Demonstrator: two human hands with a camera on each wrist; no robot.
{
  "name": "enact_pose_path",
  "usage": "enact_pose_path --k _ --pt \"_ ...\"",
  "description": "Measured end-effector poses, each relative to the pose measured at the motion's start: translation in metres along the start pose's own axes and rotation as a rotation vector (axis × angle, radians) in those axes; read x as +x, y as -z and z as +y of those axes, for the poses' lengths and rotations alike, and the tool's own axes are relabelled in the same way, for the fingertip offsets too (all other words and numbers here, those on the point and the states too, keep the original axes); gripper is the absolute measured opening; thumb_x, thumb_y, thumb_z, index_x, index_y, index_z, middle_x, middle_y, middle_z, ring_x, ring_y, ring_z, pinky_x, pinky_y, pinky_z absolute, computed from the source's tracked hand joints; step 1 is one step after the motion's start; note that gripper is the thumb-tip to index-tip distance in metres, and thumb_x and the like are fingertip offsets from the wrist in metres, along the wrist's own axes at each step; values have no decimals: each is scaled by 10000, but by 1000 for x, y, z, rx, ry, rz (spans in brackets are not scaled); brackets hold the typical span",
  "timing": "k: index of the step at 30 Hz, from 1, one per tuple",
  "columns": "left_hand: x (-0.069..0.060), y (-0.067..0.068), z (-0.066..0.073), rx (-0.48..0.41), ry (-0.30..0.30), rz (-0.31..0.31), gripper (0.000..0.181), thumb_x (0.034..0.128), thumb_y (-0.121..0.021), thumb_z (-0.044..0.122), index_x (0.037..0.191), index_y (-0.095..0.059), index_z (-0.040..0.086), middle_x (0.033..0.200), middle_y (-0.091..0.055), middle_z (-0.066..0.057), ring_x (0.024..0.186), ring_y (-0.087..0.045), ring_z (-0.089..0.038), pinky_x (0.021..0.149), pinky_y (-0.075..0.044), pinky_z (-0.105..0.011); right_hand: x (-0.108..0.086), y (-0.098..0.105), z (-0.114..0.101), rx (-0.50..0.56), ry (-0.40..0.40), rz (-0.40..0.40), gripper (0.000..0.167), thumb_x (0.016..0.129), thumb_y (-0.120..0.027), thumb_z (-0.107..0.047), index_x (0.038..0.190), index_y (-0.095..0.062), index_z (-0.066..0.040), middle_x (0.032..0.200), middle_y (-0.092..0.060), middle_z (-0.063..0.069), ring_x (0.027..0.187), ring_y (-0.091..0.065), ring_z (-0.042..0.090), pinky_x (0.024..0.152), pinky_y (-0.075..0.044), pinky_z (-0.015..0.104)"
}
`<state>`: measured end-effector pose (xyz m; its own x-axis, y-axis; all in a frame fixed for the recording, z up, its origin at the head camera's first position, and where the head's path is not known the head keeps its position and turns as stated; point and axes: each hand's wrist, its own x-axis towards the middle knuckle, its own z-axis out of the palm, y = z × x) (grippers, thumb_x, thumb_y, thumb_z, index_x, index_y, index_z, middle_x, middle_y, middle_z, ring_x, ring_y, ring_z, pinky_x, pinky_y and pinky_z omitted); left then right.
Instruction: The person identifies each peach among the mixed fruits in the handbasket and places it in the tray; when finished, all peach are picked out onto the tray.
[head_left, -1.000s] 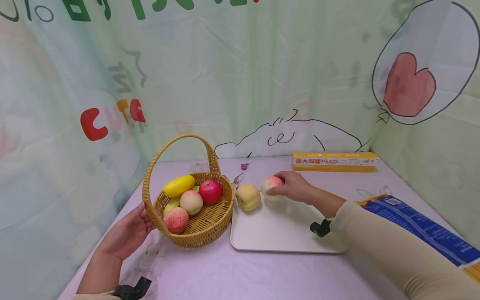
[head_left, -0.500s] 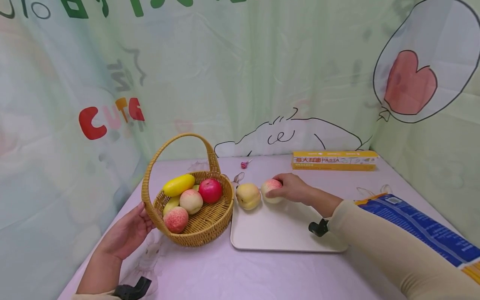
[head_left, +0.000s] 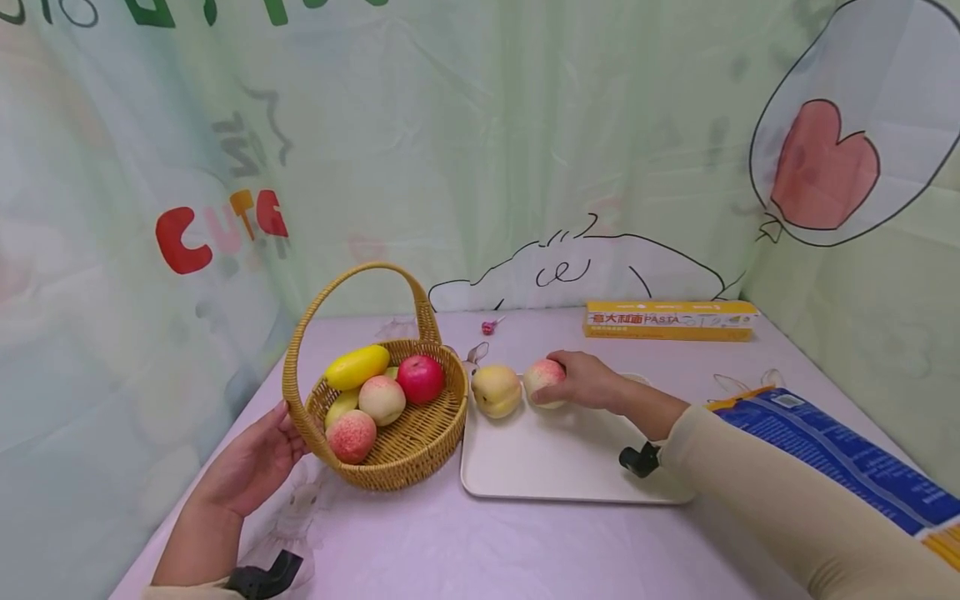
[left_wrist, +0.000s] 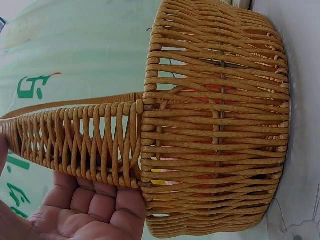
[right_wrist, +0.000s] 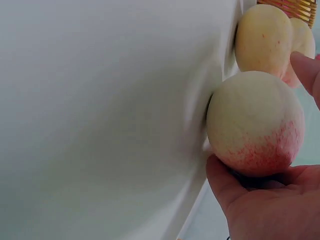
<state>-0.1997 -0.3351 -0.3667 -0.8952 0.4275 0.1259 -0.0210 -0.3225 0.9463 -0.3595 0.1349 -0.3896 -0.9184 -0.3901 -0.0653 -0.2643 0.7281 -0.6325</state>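
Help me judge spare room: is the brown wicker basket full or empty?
Partly full: a yellow oblong fruit, a red round fruit and pinkish round peaches lie in the basket, but bare woven floor shows.

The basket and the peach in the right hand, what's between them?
In the head view, a pale yellow fruit sits between the basket and the peach. The right wrist view agrees.

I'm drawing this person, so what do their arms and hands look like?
The right sleeve is long, plain and cream. Only a bit of the left sleeve shows, cream too. A bent black gadget sits at each wrist. The left hand and right hand wear no gloves.
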Motion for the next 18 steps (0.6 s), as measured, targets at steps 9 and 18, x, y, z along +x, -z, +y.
enact_pose_path --k 9,18 --pt "0 0 0 -9 -2 3 454 1154 -221 290 1279 -649 202 1258 -729 45 1133 -648 -100 1017 -488 -239 -6 6 -11 -9 22 -7 1043 855 -813 -477 1578 -291 63 1554 -458 272 1347 -512 387 1131 -440 542" --pt "0 0 0 -2 1 4 447 1153 -224 290 1297 -641 213 1265 -728 49 1136 -645 -105 1009 -490 -238 -10 19 -23 47 117 22 1046 866 -809 -468 1584 -274 73 1595 -386 313 1464 -404 482 1186 -357 578"
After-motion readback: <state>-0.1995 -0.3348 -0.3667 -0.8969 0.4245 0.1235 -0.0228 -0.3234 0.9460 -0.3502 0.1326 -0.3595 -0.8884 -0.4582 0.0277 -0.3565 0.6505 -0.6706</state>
